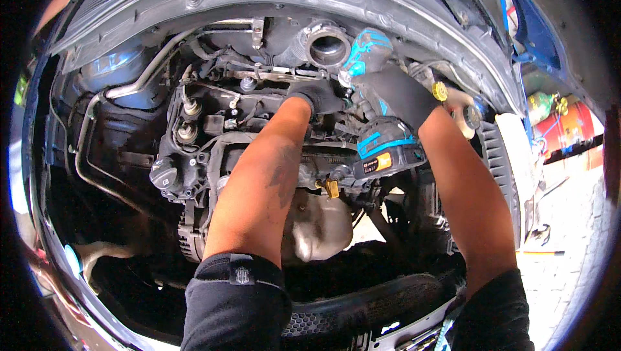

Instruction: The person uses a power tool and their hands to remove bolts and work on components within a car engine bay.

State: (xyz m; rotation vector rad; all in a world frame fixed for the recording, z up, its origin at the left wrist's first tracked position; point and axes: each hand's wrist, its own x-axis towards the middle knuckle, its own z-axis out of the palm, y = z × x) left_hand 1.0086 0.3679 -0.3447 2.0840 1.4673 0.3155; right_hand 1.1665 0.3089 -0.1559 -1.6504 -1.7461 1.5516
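Note:
Gripped in my right hand [404,95], in a black glove, is a teal and black cordless power driver [369,52]. Its battery [388,157] hangs below my fist, and its nose points left and down at the engine. My left hand [318,97], also in a black glove, reaches onto the top of the engine [259,102], close beside the driver's nose. The left fingers blend into the dark parts around them, so whether they hold anything is hidden.
Behind my hands opens a round intake duct [328,49]. An oil filler cap [165,173] sits at the engine's left, a yellow dipstick handle [331,188] in front, and a yellow cap [440,91] at right. A metal pipe [139,86] runs along the left; a red tank [569,128] stands outside.

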